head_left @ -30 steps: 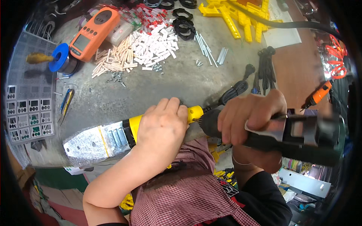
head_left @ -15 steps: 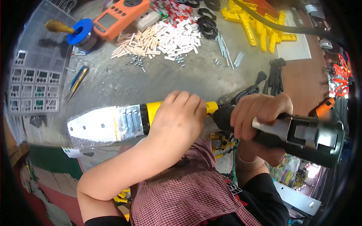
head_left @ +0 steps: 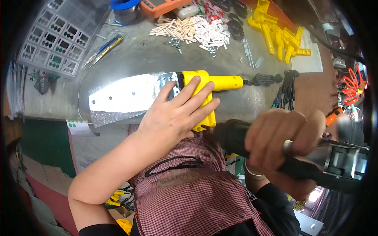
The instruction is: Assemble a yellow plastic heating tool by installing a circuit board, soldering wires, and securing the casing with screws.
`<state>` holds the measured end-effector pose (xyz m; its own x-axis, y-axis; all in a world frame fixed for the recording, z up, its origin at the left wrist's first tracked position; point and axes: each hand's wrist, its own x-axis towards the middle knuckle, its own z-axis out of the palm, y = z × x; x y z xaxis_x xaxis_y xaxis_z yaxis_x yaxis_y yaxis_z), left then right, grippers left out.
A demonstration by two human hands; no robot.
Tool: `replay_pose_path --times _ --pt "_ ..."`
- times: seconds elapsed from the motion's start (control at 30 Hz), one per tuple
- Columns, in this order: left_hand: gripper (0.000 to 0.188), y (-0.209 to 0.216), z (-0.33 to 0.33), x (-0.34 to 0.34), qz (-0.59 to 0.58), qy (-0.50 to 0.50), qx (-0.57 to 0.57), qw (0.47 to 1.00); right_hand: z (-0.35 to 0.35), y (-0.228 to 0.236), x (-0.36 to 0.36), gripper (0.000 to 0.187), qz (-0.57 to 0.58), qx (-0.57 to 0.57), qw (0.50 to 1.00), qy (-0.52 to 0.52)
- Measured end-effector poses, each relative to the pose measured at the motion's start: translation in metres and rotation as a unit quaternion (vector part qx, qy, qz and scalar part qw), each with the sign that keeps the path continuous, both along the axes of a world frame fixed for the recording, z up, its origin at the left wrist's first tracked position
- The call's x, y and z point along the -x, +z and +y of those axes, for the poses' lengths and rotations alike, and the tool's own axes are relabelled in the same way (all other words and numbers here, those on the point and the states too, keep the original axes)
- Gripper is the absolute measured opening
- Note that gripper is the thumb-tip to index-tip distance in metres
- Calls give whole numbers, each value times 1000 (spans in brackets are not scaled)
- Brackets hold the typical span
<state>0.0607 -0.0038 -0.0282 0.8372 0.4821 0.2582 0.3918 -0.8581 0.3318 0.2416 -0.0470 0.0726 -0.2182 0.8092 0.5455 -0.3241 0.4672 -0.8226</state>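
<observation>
A white sticker with green dots (head_left: 78,125) hangs at the desk (head_left: 138,51) front edge. The left hand (head_left: 177,114) lies flat, fingers spread, on the yellow tool (head_left: 204,84) with its metal blade. The right hand (head_left: 283,133) grips a black handle (head_left: 236,137) just beside it.

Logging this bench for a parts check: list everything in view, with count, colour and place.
Heating tool: one, yellow body with a flat silver blade, bench centre, under the left hand.
Power tool: one, black and grey, lower right, in the right hand.
Parts tray: one, clear, many compartments, top left.
Meter: one, orange, top edge.
Wire spool: one, blue, left of the meter.
Plugs: a heap, white and tan, top centre.
Yellow clips: several, top right.
Pliers: one, blue and yellow handles, right of the tray.
Coiled cord: one, orange, right edge.
Left hand: flat on the heating tool.
Right hand: fingers wrapped round the power tool's grip.
</observation>
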Motion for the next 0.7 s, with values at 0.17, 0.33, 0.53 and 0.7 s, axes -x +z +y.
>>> replay_pose_path --times 0.17,0.33,0.53,0.7 --pt "69 -23 -1 -5 -75 29 -47 996 -12 0 26 39 -22 50 997 -58" --pt "37 -33 -1 -12 -144 76 -86 983 -1 -9 22 41 -56 14 998 -21" --pt "26 -30 -1 -11 -152 79 -80 982 12 -20 23 17 -60 34 996 63" --pt "27 -30 -3 -11 -168 75 -70 980 26 -21 19 19 -84 36 985 149"
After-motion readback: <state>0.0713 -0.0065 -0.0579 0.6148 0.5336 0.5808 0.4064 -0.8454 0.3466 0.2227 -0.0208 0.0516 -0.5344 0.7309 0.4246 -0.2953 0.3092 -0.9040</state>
